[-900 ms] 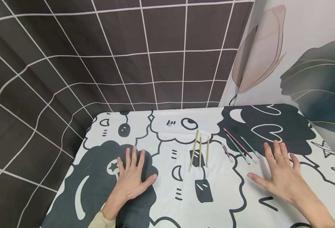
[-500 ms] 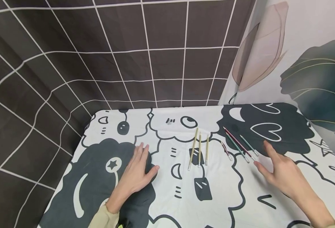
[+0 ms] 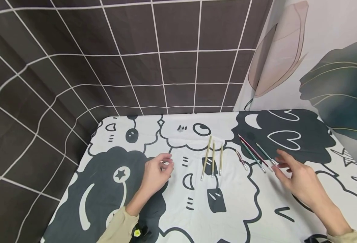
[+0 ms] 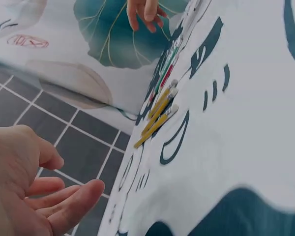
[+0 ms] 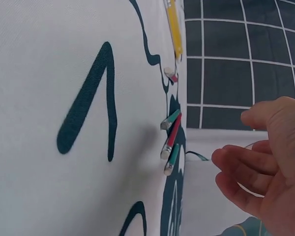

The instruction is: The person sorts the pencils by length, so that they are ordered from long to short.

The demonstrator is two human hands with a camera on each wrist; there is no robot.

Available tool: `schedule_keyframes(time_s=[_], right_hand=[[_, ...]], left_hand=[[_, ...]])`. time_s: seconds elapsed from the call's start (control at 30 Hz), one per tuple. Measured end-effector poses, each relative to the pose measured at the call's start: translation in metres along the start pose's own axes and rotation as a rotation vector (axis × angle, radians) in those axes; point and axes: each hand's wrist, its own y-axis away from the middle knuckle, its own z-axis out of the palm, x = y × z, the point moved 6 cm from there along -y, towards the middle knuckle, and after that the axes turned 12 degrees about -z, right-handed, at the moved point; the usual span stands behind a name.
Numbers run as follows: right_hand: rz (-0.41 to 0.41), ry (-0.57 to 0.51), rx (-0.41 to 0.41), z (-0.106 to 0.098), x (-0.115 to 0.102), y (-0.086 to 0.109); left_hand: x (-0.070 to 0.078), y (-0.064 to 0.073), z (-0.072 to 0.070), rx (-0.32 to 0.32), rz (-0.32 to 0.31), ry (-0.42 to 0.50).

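Three yellow pencils (image 3: 207,158) lie side by side at the middle of the patterned cloth. Right of them are a short red pencil (image 3: 241,160), a long red pencil (image 3: 254,152), a green pencil (image 3: 252,156) and a shorter green pencil (image 3: 265,153). My right hand (image 3: 301,182) hovers beside the shorter green pencil's near end, fingers loosely bent; the right wrist view shows its fingers (image 5: 246,167) apart from the pencils. Left of the yellow pencils, my left hand (image 3: 156,175) is raised over the cloth, fingers loosely curled around nothing.
The black-and-white cloth (image 3: 178,222) covers the table. A dark gridded curtain (image 3: 178,67) stands behind and to the left. At the right hangs a pale drape with leaf prints (image 3: 336,84). A small dark object with a yellow spot (image 3: 137,233) sits by the left sleeve.
Both hands were spread flat with straight fingers. The left has shifted right and its fingers have curled in; the right has bent its fingers near the green pencil. The pencils lie as before.
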Motion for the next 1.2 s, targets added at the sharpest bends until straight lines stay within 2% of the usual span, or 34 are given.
schedule_keyframes(time_s=[0.13, 0.23, 0.43, 0.6, 0.8, 1.2], right_hand=[[0.004, -0.03, 0.014, 0.001, 0.001, -0.001], [0.017, -0.049, 0.023, 0.002, 0.003, -0.002], [0.022, -0.053, 0.043, 0.002, 0.002, -0.004], [0.018, -0.065, 0.057, 0.003, 0.002, -0.005], [0.059, -0.11, 0.06, 0.006, 0.007, -0.005], [0.074, -0.147, 0.083, 0.014, 0.012, -0.009]], left_hand=[[-0.003, -0.005, 0.012, -0.019, -0.071, 0.051], [-0.003, -0.007, 0.019, -0.006, -0.102, 0.03], [0.004, -0.011, 0.033, 0.032, -0.105, -0.034], [0.007, -0.014, 0.044, 0.027, -0.12, -0.05], [0.01, -0.016, 0.055, 0.006, -0.164, -0.05], [0.013, -0.024, 0.073, -0.043, -0.162, -0.043]])
